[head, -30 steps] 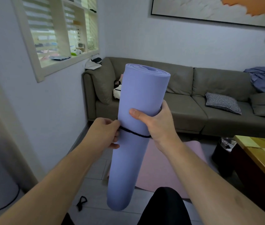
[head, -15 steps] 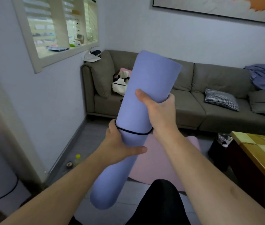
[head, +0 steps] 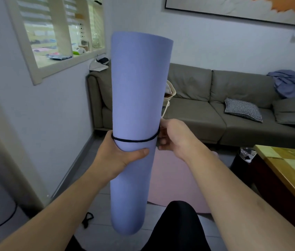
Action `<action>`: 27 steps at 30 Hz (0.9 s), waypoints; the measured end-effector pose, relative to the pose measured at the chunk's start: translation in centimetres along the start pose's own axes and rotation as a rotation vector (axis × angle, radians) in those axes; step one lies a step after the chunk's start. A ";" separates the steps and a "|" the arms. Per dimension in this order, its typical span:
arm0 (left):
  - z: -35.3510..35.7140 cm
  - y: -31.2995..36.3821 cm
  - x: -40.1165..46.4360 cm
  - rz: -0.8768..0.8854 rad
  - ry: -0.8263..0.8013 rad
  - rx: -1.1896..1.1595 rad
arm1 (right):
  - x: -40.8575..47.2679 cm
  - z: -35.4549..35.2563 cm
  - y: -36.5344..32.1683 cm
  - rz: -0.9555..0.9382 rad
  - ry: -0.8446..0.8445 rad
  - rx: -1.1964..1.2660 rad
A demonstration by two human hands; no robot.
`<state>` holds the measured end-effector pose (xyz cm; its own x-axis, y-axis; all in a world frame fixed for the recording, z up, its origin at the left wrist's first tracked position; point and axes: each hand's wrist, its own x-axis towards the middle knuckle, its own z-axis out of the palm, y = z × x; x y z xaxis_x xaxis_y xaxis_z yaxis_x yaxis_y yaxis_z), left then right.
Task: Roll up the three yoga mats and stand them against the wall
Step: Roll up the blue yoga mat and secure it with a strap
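The rolled purple mat (head: 135, 124) stands almost upright in mid-air before the person, its long axis vertical, its top end level with the window. A black band (head: 134, 140) circles it below the middle. The left hand (head: 119, 158) wraps the roll just under the band, thumb across the front, grip clenched on it. The right hand (head: 174, 137) sits at the roll's right edge, fingers curled and pinching the band. A pink mat (head: 175, 178) lies flat on the floor behind.
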<state>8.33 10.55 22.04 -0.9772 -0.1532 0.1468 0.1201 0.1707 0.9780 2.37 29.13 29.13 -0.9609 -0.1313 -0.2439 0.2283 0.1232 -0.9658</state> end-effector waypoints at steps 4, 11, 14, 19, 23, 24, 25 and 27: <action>-0.2 0.3 -0.7 -0.002 -0.052 -0.041 | 0.3 -0.6 -0.1 -0.053 -0.029 -0.075; -0.5 2.4 -0.6 0.065 0.024 -0.129 | 1.1 -0.1 5.9 0.197 0.093 -0.337; -0.7 3.6 -0.4 0.061 0.031 -0.164 | 1.1 -0.4 6.7 0.215 0.161 -0.271; -0.9 3.5 -0.2 -0.015 0.019 -0.169 | 1.6 -1.0 1.3 -0.222 0.146 0.170; 0.0 3.5 -0.8 -0.066 -0.097 -0.133 | -0.5 -0.8 -3.3 -0.463 -0.136 0.090; 0.1 3.4 -0.9 -0.084 -0.147 -0.130 | -1.0 -0.3 -4.0 -0.494 -0.144 0.011; -0.1 3.3 -0.9 -0.102 -0.197 -0.156 | -1.1 0.2 -4.3 -0.520 -0.108 -0.038; -1.0 2.8 -0.8 -0.143 -0.255 -0.314 | -1.1 0.4 -4.3 -0.568 -0.016 -0.012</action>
<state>9.60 10.19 24.77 -0.9951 0.0985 0.0036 -0.0108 -0.1451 0.9894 2.50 28.38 33.52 -0.9299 -0.1951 0.3118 -0.3252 0.0401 -0.9448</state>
